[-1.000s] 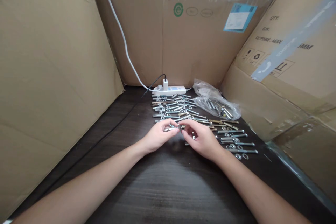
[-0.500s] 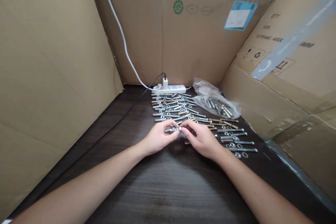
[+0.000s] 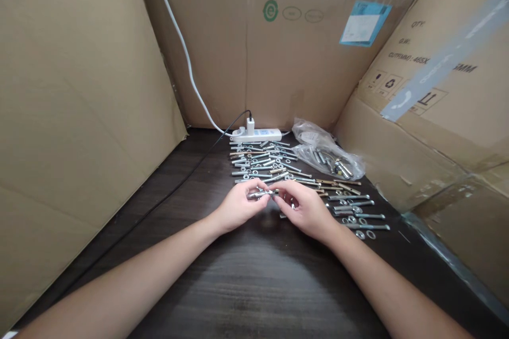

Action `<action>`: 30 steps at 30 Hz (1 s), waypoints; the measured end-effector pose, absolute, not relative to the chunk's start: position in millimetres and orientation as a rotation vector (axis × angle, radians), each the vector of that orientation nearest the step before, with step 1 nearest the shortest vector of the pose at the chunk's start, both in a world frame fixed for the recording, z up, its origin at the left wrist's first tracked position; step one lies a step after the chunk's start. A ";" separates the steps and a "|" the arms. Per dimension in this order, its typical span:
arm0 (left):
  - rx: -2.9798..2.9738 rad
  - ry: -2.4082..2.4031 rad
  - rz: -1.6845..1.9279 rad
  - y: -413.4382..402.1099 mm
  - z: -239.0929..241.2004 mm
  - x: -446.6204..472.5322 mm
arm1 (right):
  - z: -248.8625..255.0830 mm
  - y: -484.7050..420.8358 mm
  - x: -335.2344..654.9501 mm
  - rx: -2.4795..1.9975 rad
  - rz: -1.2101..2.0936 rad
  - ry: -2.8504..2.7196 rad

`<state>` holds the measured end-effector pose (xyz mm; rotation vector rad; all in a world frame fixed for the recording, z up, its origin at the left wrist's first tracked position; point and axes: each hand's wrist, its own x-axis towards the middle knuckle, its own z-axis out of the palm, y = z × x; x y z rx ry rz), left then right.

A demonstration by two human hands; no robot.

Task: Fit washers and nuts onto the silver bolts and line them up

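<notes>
Since half a second ago, the index finger of my right hand (image 3: 305, 205) has edged left over one end of the silvery bolt (image 3: 256, 195). I have that bolt pinched between the fingers of my left hand (image 3: 239, 207), roughly level above the dark counter (image 3: 254, 286), while my right thumb and index grip its end; details there are too small to tell. Just beyond lie rows of metal bolts (image 3: 350, 197), with flat washers (image 3: 371, 234) to the right, near a clear plastic bag (image 3: 310, 128).
</notes>
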<state>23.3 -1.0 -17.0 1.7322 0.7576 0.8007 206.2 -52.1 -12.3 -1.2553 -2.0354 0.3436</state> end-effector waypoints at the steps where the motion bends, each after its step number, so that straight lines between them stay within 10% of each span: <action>1: 1.728 0.758 0.799 -1.8 -16.8 23.3 | -12.4 -51.9 206.5 -1.258 0.342 -2.035; 30: 1.753 0.762 0.763 -4.9 -13.3 22.4 | -4.6 -57.0 204.6 -1.330 0.496 -2.014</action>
